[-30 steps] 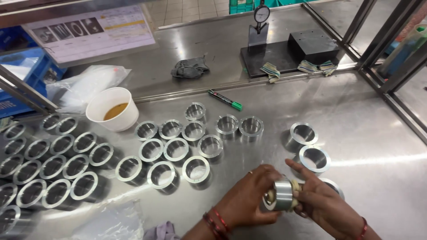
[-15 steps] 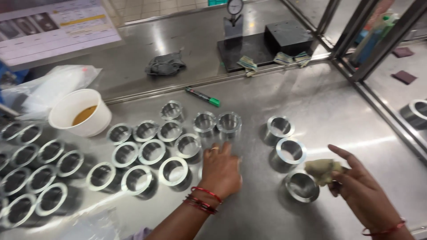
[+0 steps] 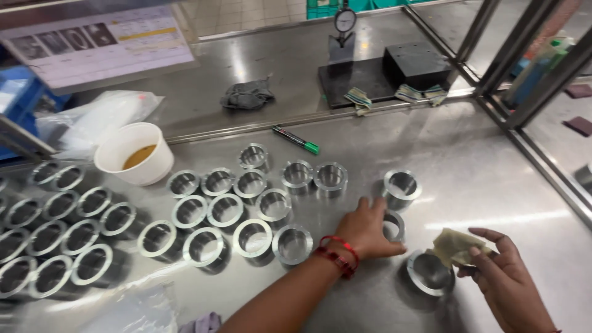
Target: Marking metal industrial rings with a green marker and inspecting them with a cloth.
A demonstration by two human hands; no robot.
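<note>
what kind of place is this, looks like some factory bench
Probably a machine-shop inspection bench: rows of machined metal rings on a steel table, and a dial gauge on its stand.

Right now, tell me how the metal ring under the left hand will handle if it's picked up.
The metal ring looks thick-walled and machined, so probably rigid and heavy for its size. Its polished surface may be slippery. Resting on its flat end beneath the left hand, it seems unlikely to roll.

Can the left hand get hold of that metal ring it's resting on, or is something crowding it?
Probably yes. The left hand already lies over the metal ring, and bare table surrounds it. The right hand, holding a cloth, stays off to the side.
</note>
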